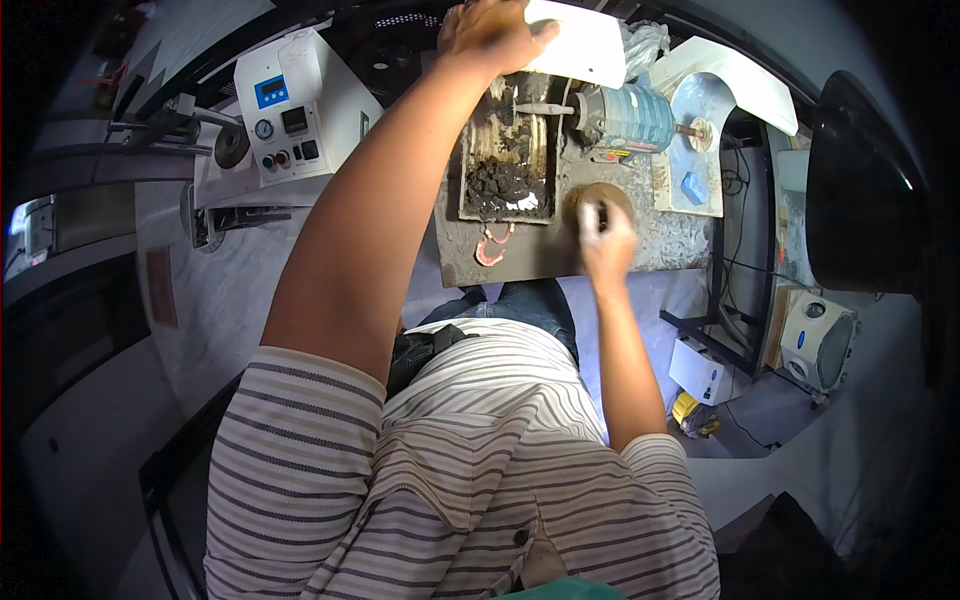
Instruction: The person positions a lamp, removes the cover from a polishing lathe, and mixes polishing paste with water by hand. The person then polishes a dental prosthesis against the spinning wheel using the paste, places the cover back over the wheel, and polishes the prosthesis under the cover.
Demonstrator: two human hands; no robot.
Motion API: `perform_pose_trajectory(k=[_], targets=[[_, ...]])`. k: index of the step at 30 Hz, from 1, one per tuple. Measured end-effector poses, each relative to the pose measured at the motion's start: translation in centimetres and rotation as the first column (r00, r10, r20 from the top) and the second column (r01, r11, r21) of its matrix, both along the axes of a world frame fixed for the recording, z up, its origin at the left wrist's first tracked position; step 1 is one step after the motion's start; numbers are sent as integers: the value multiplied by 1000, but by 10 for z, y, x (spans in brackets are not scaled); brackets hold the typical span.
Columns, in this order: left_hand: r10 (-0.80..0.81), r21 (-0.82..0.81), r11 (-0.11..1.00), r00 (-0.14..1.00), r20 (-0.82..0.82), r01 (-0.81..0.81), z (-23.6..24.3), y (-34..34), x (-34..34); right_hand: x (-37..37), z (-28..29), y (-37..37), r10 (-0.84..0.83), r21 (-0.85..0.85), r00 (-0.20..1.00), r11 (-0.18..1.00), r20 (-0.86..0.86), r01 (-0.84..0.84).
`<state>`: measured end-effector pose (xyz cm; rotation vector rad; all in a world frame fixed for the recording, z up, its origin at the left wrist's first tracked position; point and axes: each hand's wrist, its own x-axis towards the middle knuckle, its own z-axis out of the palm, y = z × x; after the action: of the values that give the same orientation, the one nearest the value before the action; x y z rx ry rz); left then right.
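White panel (590, 45) at 1 o'clock from the tray (537, 145), left hand (490, 35) splayed over its edge, maybe steadying it; right hand (608, 240) half-curled at the round brown thing (600, 190), 4 o'clock, grip too blurry to tell.

A white machine (300, 130) stands at left, a white box (700, 372) near a yellow object (692, 414).
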<state>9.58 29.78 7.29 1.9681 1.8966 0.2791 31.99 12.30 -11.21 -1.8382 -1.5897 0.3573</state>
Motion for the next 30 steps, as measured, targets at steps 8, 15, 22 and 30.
perform_pose_trajectory(k=[8,15,22,30], targets=[[44,-8,999,998,50,-43,-13,14,8,-126,-109,39,430,-617,895,737,115,-275],[5,3,1000,998,55,-5,-1,6,1,-106,-115,56,621,-394,732,770,280,-502],[-23,198,980,1000,4,22,-26,15,0,-71,-93,63,591,-378,793,707,-147,-598],[-5,319,947,997,-80,31,-47,23,0,-112,-92,72,725,-302,688,662,26,-686]])
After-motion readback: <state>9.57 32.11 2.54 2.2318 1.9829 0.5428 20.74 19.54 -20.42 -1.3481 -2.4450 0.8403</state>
